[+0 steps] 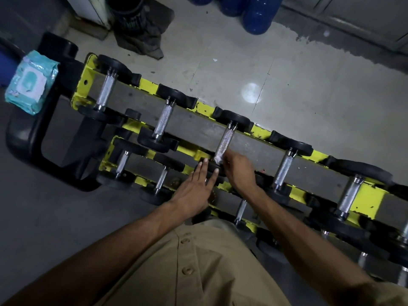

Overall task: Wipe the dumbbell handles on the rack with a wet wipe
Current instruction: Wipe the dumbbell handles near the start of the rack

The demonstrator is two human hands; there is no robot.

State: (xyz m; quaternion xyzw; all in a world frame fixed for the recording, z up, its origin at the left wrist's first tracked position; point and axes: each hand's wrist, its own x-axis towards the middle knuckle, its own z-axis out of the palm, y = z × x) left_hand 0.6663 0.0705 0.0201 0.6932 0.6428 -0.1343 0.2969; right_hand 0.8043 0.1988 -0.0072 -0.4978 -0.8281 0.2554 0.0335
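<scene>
With my left hand (194,188) laid flat, uncurled, on the near weight (211,167) at frame centre and my right hand (239,171) pinching the wet wipe (218,156) round the handle (225,139) just beyond it on the rack (150,83), I should wrap snugly and drag toward the far weight (235,119).

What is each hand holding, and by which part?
The right hand pinches a wipe against the near end of a dumbbell handle. The left hand holds nothing; its straight fingers rest on the near weight.
</scene>
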